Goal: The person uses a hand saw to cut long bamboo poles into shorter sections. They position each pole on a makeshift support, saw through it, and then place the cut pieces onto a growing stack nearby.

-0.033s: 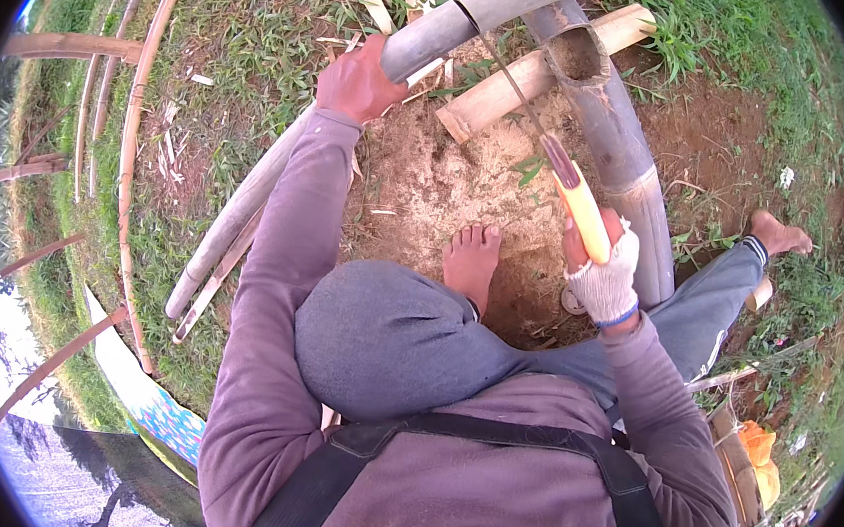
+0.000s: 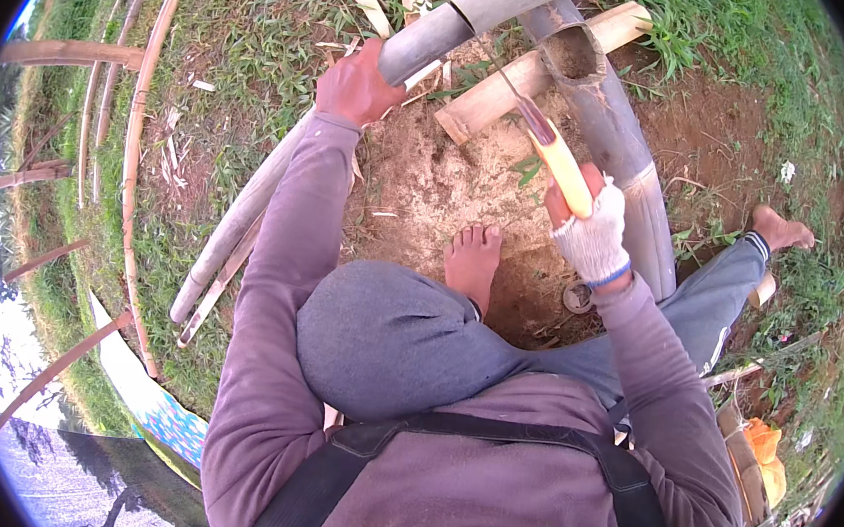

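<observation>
Bare and wrapped round a grey bamboo pole [image 2: 426, 45], my left hand [image 2: 360, 85] grips it a little left of a dark cut. A hand saw [image 2: 563, 165] with a yellow handle is held in my right hand [image 2: 594, 223], which wears a white fingerless-looking glove. The saw's thin blade slants up and left to the cut in the pole; its far end is hidden there. Under the pole, a pale bamboo piece [image 2: 492, 97] lies across the ground beside a thick grey bamboo length [image 2: 625, 141] with an open hollow end.
Sawdust [image 2: 428, 194] covers the soil between the bamboo and my bare foot [image 2: 471, 261]. Long poles [image 2: 241, 213] lie to the left, with a bamboo frame [image 2: 135, 138] beyond. Split scraps [image 2: 369, 3] lie in the grass. An orange bag [image 2: 764, 459] sits at lower right.
My right hand has moved forward and slightly left, pushing the saw's handle closer to the pole. My left hand keeps its place on the bamboo.
</observation>
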Tool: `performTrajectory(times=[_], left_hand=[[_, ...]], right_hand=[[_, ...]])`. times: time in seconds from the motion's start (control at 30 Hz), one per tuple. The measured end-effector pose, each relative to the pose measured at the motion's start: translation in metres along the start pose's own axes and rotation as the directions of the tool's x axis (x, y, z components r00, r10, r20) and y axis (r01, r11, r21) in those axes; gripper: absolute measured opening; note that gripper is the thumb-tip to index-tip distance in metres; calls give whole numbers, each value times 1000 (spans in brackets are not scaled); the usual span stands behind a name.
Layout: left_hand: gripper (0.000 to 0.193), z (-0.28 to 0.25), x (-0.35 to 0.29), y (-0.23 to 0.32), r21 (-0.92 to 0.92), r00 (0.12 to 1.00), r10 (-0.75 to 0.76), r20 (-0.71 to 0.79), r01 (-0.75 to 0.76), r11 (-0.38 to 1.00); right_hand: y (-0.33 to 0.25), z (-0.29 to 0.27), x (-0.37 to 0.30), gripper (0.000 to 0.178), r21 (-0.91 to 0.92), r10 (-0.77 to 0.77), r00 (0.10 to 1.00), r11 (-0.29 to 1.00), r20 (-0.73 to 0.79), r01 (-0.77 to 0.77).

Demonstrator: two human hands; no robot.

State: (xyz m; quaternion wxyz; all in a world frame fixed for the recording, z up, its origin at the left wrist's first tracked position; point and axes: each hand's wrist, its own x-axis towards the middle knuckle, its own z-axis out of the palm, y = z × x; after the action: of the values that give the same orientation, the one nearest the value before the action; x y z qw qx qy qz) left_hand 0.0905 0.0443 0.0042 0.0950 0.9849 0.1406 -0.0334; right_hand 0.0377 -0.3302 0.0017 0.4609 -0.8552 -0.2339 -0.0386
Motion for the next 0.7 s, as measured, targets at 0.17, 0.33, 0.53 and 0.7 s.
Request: performTrajectory(times=[0.17, 0.33, 0.53, 0.7], left_hand=[[71, 0, 8, -4, 31, 1000, 0, 17, -1, 1000], [70, 3, 10, -6, -14, 1000, -8, 3, 8, 1000], [68, -1, 8, 6, 69, 999, -32, -8, 33, 997], [70, -1, 21, -2, 92, 999, -44, -24, 46, 995]], right_hand=[[-9, 62, 110, 17, 12, 25, 997, 1000, -72, -24], [1, -37, -62, 11, 128, 131, 988, 982, 78, -140], [1, -4, 6, 14, 21, -28, 997, 999, -67, 29], [-4, 58, 98, 31, -58, 10, 999, 998, -33, -12]])
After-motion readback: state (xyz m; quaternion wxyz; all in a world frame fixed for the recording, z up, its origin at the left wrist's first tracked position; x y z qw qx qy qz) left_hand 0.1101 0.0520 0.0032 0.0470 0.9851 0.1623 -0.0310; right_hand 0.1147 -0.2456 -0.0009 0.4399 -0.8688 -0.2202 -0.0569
